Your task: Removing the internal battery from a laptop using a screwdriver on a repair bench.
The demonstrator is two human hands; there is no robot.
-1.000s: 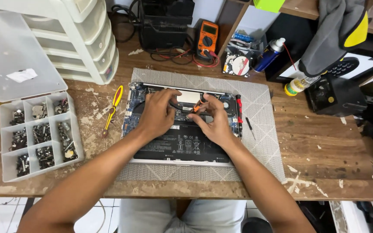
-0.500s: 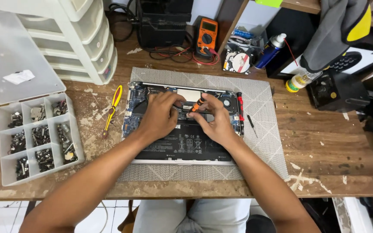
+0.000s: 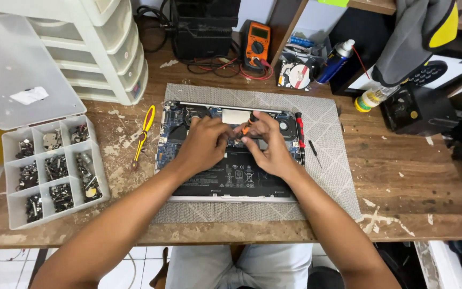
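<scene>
An opened laptop (image 3: 231, 176) lies bottom-up on a grey mat (image 3: 327, 160), its black battery and circuit board exposed. My right hand (image 3: 266, 144) holds a small orange-handled screwdriver (image 3: 248, 124) upright over the board near the laptop's middle. My left hand (image 3: 201, 144) rests on the board just left of the screwdriver tip, fingers curled toward it. What lies under the fingertips is hidden.
A red-handled screwdriver (image 3: 299, 136) and a small black tool (image 3: 314, 151) lie on the mat's right. Yellow-handled tweezers (image 3: 143, 134) rest left of the laptop. A compartment box of screws (image 3: 52, 168), white drawers (image 3: 102, 59), an orange multimeter (image 3: 256, 45) and a spray can (image 3: 335, 61) surround the mat.
Both hands stay over the laptop's middle; they have drawn slightly closer around the screwdriver. The camera view has shifted a little.
</scene>
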